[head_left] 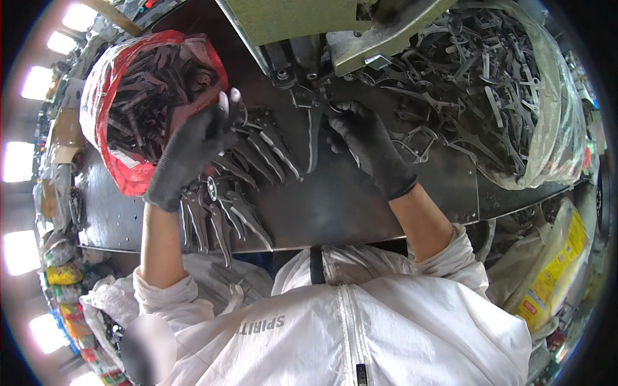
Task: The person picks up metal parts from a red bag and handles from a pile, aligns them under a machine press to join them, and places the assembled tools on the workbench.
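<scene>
Our right grip [368,140] closed on the plier-like tool [313,138] at its left, we do best steadying it squarely beneath the green machine [302,24], fingertips clear, our left grip [198,136] loosely open.

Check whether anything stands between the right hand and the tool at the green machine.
Nothing visible does: the gloved right hand is at the tool, apparently holding its right side, by the green machine.

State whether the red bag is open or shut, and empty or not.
Open and not empty: the red bag gapes wide at its mouth, showing dark parts piled inside.
</scene>
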Demonstrator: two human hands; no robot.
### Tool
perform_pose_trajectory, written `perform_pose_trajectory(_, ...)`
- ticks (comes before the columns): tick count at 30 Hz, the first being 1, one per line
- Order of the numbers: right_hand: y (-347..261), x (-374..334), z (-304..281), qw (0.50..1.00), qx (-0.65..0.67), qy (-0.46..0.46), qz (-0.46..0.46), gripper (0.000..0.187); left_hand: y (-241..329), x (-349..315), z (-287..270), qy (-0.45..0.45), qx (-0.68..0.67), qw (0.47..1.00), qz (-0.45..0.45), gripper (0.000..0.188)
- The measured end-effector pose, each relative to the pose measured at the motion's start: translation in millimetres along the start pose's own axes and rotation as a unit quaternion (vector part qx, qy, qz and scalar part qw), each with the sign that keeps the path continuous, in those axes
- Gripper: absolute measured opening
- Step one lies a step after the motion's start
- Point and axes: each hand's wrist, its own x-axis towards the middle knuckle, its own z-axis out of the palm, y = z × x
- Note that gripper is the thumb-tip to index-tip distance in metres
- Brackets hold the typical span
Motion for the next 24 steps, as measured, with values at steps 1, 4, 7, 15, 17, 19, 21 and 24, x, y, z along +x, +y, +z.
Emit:
perform_pose_trajectory(1, 0.7, -2.3, 5.0, 1.000, 0.028, 0.003, -0.005, 0.026, -2.0, -4.6, 10.4, -0.022, -0.037, 0.999, 0.024, 0.024)
perform_pose_trajectory(4, 0.7, -9.1, 14.5, 0.994, 0.105, -0.006, -0.008, 0.027, 47.6, 2.9, 55.1, -0.077, -0.111, 0.990, 0.029, 0.021)
perform_pose_trajectory(7, 47.2, 18.8, -9.5, 0.847, -0.424, 0.005, -0.321, 0.033, 86.7, 13.5, 102.8, -0.103, -0.162, 0.981, 0.015, 0.026)
perform_pose_trajectory(15, 31.4, -103.6, -50.2, 0.979, -0.163, 0.123, -0.004, 0.026, -27.5, 30.8, 124.7, 0.121, 0.216, 0.966, 0.069, 0.040)
perform_pose_trajectory(17, 41.2, -103.9, -48.1, 0.979, -0.088, 0.154, -0.099, 0.024, -19.1, 35.4, 120.1, 0.075, 0.111, 0.991, -0.011, 0.043)
perform_pose_trajectory(19, 45.6, -98.1, -46.8, 0.953, -0.082, 0.165, -0.240, 0.022, -19.1, 34.1, 121.1, 0.027, 0.004, 0.995, -0.095, 0.047)
perform_pose_trajectory(21, 25.8, -78.3, -51.2, 0.959, -0.093, 0.155, -0.217, 0.023, -25.4, 35.1, 125.0, 0.050, -0.256, 0.964, -0.051, 0.049)
perform_pose_trajectory(24, -13.8, -39.3, -53.4, 0.985, -0.004, 0.095, -0.141, 0.024, 3.5, 32.8, 119.3, -0.020, -0.282, 0.952, -0.117, 0.050)
